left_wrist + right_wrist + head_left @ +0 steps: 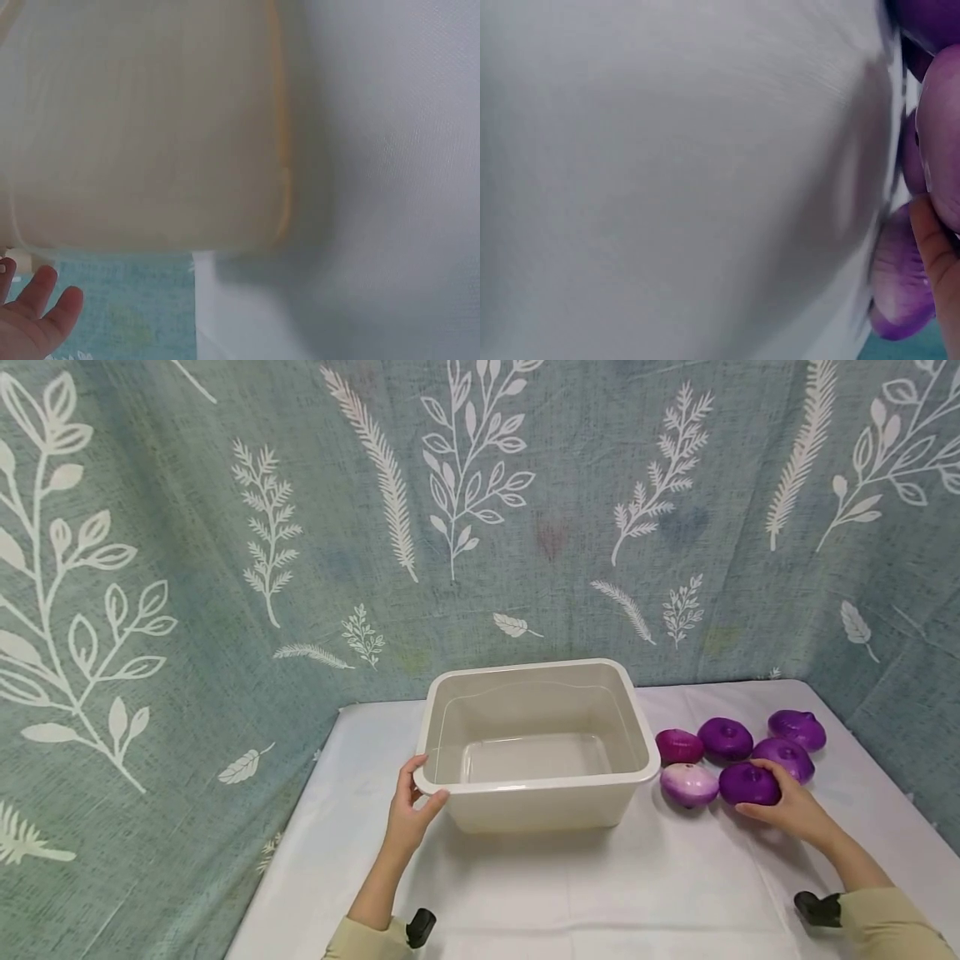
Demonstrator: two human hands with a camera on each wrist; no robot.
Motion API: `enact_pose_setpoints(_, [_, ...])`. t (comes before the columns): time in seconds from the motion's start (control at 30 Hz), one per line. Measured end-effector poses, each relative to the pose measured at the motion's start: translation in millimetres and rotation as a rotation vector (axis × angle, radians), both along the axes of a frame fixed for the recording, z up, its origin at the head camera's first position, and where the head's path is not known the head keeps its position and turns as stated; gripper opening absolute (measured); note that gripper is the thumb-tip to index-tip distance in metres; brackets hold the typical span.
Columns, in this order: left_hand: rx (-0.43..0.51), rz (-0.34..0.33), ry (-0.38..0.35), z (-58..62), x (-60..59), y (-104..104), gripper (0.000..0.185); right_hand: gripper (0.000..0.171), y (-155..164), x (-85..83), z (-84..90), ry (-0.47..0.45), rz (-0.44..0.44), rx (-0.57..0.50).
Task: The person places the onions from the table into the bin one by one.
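Observation:
A cream plastic tub stands in the middle of the white-covered table. My left hand grips its near left corner, thumb over the rim. In the left wrist view the tub wall fills the frame and my fingertips show at the bottom left. Right of the tub lie several purple onions. My right hand curls round the nearest dark purple onion, which rests on the cloth. The right wrist view is blurred and shows a finger against a purple onion.
A pale purple-white onion lies between the held onion and the tub. Other onions sit behind. A teal leaf-print cloth hangs behind and left of the table. White cloth stretches in front of the tub.

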State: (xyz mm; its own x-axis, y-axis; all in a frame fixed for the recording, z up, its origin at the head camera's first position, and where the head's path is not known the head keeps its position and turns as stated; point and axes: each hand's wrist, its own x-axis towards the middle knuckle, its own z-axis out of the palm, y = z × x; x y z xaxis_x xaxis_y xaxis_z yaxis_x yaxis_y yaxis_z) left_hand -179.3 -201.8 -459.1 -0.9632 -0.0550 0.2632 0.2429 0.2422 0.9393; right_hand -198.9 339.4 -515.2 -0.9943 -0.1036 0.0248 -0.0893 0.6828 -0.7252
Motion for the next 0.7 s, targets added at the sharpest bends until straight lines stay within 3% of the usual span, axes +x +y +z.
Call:
enact_pose_setpoints(0.1, [0.000, 0.000, 0.016, -5.0, -1.8, -1, 0.062, 0.083, 3, 0.5, 7.0, 0.000, 0.002, 0.018])
enact_pose_setpoints(0.33, [-0.002, -0.006, 0.027, -4.4, -1.0, 0, 0.063, 0.082, 9, -0.5, 28.8, -0.011, 0.018, 0.050])
enact_pose_setpoints(0.47, [-0.009, -0.004, 0.003, 8.9, 5.3, 4, 0.061, 0.082, 9, -7.0, 45.9, -0.024, 0.029, 0.086])
enact_pose_setpoints(0.57, [0.004, -0.002, -0.015, 10.5, 5.5, 4, 0.060, 0.083, 9, -12.7, 60.6, -0.028, 0.046, 0.105])
enact_pose_setpoints(0.7, [0.006, 0.003, -0.014, -1.1, -0.9, -1, 0.061, 0.083, 7, -21.9, 79.6, -0.039, 0.062, 0.119])
